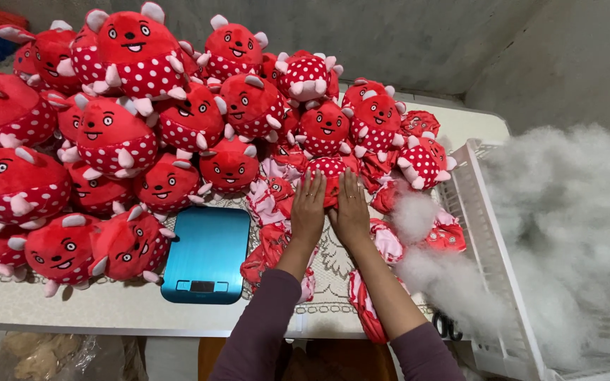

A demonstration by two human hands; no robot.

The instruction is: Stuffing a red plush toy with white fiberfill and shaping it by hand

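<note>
My left hand [308, 211] and my right hand [351, 212] lie side by side, fingers stretched forward, pressing on a red plush toy with white dots [331, 171] in the middle of the table. Around them lie flat, unstuffed red and pink toy skins [271, 200]. A big heap of stuffed red plush toys with faces [118, 134] fills the table's left and back. A blue kitchen scale [206, 253] sits just left of my left forearm.
A white plastic crate [492, 261] at the right holds a large cloud of white stuffing [566, 226], and a tuft [414, 214] spills onto the table. Black scissor handles [446, 327] show at the front edge. The table carries a lace-patterned cloth [330, 264].
</note>
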